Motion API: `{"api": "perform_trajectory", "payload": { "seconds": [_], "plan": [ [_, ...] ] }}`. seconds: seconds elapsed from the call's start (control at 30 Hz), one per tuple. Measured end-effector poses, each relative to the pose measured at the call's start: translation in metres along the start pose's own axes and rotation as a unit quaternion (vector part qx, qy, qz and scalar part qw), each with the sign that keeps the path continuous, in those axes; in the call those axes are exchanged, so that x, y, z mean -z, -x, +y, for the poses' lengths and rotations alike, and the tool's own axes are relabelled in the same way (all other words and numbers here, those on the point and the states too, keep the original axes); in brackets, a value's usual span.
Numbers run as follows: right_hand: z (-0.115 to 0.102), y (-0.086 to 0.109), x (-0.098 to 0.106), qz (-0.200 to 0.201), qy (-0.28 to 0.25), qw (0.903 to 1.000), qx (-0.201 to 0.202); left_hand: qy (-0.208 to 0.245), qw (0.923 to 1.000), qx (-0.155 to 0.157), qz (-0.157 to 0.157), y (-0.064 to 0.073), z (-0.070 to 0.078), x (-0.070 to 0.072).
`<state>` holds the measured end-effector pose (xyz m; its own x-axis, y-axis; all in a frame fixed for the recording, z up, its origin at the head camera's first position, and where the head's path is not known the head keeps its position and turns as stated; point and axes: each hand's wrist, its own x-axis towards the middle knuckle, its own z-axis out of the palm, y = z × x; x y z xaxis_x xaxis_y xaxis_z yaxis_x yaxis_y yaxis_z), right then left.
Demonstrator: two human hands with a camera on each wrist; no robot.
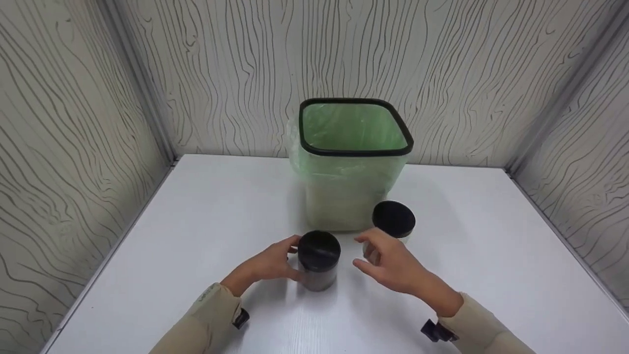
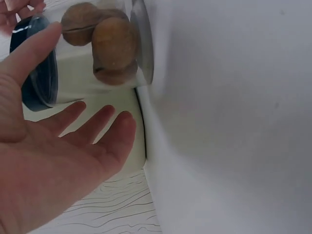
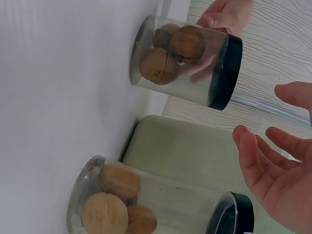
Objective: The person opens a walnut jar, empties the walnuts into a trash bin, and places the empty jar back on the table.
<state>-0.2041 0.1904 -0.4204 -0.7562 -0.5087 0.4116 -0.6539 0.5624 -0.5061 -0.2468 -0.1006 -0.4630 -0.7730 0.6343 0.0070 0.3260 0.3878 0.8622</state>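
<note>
Both arms (image 1: 209,314) stretch out from the near side, left hand (image 1: 271,261) and right hand (image 1: 395,265) kinda loosely curved, facing each other.

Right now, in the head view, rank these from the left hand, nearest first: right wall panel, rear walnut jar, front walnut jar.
1. Front walnut jar: immediately right of the left hand.
2. Rear walnut jar: farther right, partly hidden behind the right hand.
3. Right wall panel: far right side, well past both jars.
</note>
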Motion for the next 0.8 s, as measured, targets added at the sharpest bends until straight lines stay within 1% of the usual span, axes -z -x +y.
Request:
{"api": "perform_trajectory", "payload": {
  "seconds": [0.07,0.2,0.37,0.6,0.8],
  "plan": [
    [0.001,-0.003,-0.007,-0.009,-0.002,1.0,0.001,-0.005,0.9999,0.008,0.004,0.0,0.0,-0.003],
    [0.005,-0.009,-0.017,-0.027,-0.015,0.9995,-0.003,-0.009,0.9998,0.009,0.017,0.0,0.002,-0.008],
    [0.01,-0.016,-0.026,-0.038,-0.05,0.9979,-0.013,-0.021,0.9992,0.009,0.033,-0.003,0.002,-0.013],
    [0.014,-0.019,-0.033,-0.071,-0.09,0.9929,-0.03,-0.009,0.9994,0.023,0.023,-0.003,0.003,-0.017],
    [0.013,-0.019,-0.033,-0.076,-0.094,0.9923,-0.028,-0.017,0.999,0.027,0.031,-0.002,0.001,-0.017]
  ]
}}
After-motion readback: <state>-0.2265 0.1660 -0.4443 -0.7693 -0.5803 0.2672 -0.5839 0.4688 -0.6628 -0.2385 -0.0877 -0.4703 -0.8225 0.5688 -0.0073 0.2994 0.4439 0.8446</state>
